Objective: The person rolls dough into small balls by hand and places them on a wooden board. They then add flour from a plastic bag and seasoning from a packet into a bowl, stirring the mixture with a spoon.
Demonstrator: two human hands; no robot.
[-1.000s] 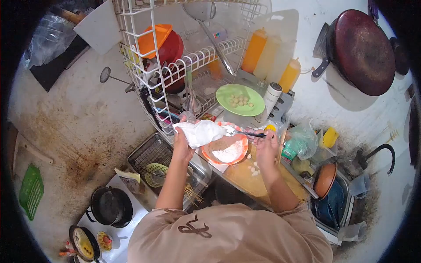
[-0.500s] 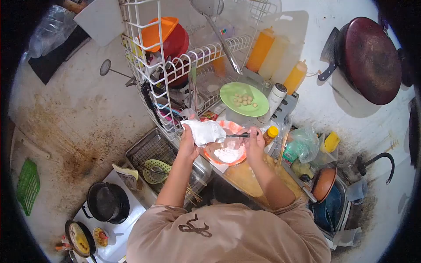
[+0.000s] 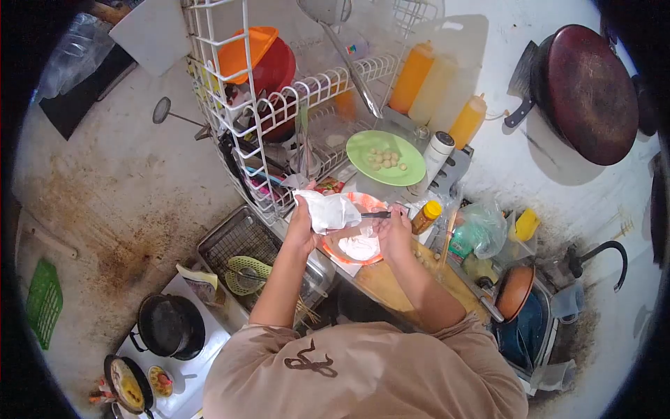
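My left hand (image 3: 301, 229) is closed around a white plastic bag (image 3: 328, 211), held tilted above an orange-and-white bowl (image 3: 371, 202). White powder (image 3: 359, 247) lies in that bowl. From the right, my right hand (image 3: 396, 234) grips a thin black-handled utensil (image 3: 375, 214). Its far end points into the bag's mouth and is hidden there, so I cannot tell its kind. Just behind the bowl, a light green plate (image 3: 359, 155) carries several small pale balls (image 3: 385, 160).
A wooden board (image 3: 387, 283) lies right of the bowl, near a yellow-capped jar (image 3: 426, 217). Behind my left hand rises a white dish rack (image 3: 252, 133). A wire basket (image 3: 227, 241) with a green strainer (image 3: 246, 275) sits left; a black pot (image 3: 169, 325) stands on the stove.
The utensil has shifted slightly left, deeper toward the bag's mouth, with my right hand following. My left hand still holds the bag over the bowl. The whole view has moved slightly.
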